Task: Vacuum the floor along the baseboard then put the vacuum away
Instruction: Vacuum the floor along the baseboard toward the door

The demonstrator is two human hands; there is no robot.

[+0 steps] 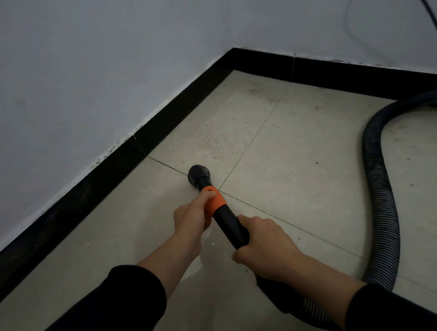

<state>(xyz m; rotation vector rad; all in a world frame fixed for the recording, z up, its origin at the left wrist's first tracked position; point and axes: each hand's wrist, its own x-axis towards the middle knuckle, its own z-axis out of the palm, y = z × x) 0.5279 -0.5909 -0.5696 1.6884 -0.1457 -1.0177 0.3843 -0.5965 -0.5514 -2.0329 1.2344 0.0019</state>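
I hold a black vacuum wand (227,219) with an orange band, its round nozzle (198,175) resting on the beige tile floor (302,165) at a grout crossing. My left hand (193,215) grips the orange band near the nozzle. My right hand (264,242) grips the wand's rear end, where the ribbed hose begins. A black baseboard (105,172) runs along the left wall to a corner, then along the far wall. Dark specks of dirt lie on the tile ahead of the nozzle, toward the corner.
The ribbed black hose (378,188) loops across the floor on the right and leaves the frame at the right edge. A dark cable (425,7) and a thin pale cord hang down the far wall at top right. White walls meet in the corner.
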